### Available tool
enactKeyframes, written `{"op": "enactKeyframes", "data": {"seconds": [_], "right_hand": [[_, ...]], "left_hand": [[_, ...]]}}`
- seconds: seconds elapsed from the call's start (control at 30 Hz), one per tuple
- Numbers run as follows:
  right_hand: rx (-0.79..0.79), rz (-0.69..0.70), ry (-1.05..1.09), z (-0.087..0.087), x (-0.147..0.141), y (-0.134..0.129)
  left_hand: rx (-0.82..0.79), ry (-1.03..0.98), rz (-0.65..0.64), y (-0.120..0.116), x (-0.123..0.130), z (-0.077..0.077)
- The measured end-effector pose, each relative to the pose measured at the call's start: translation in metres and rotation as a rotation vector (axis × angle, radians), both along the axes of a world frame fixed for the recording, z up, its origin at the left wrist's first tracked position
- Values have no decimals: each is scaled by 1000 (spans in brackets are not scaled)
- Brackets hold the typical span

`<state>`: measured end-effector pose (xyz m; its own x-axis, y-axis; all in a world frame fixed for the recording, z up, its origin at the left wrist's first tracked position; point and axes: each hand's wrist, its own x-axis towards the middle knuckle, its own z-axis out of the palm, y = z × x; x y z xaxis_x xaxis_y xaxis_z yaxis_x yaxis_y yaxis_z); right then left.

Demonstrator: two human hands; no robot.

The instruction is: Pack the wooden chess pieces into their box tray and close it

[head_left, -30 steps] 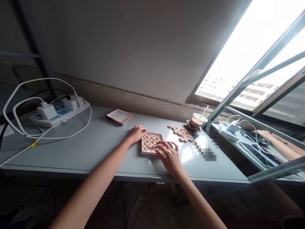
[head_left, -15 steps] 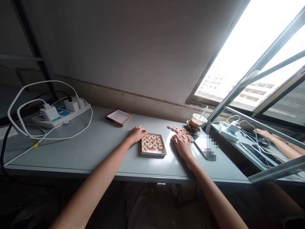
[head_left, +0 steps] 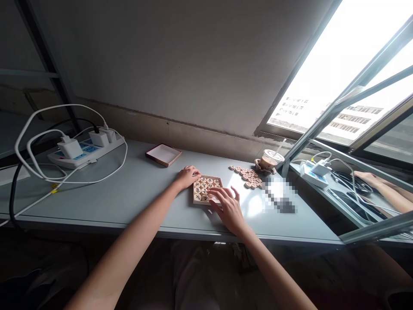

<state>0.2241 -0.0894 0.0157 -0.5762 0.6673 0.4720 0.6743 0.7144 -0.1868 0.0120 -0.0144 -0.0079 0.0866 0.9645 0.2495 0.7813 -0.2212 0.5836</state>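
A shallow square box (head_left: 195, 200) on the grey table holds several round wooden pieces with dark characters, laid in rows. My left hand (head_left: 188, 177) rests at the box's upper left corner, fingers curled round its edge. Over the box's lower right part is my right hand (head_left: 228, 207), fingers bent down onto the pieces, partly hiding them; whether a piece sits under the fingertips is hidden. To the right, several loose round pieces (head_left: 248, 175) lie in a cluster on the table.
An open box lid (head_left: 163, 154) lies behind on the left. A drink cup (head_left: 269, 159) stands at the back right, with a blurred phone-like object (head_left: 281, 196) before it. A power strip (head_left: 77, 161) with looping white cables is far left. Metal bars rise at right.
My right hand has moved left from the loose pieces to the box. My left hand stays at the box's corner. The view has shifted slightly.
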Motion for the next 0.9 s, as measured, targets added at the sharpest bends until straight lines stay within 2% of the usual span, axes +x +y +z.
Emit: {"op": "enactKeyframes", "data": {"seconds": [0.17,0.33,0.43,0.5,0.6,0.67,0.73,0.8,0.9], "right_hand": [[69,-95,-48,0,9,-7],[91,-43,-105,-1,7,-13],[94,-35,-109,0,8,-7],[107,-98,-72,0,14,9],[132,-295,-6,-1,27,55],[101,-409,-74,-4,34,94],[1,-509,-188,-10,38,128],[-76,-534,-283,-16,39,152],[-16,-476,-314,-26,40,162]], "left_hand": [[-7,2,-5,1,0,1],[3,6,-8,2,-1,-1],[8,2,-5,2,-1,-2],[7,3,-2,2,-1,-2],[-3,6,-2,1,0,-1],[-15,4,-2,0,0,1],[-28,4,5,-3,0,4],[-36,7,5,-5,1,6],[-36,15,-7,-7,1,8]]}}
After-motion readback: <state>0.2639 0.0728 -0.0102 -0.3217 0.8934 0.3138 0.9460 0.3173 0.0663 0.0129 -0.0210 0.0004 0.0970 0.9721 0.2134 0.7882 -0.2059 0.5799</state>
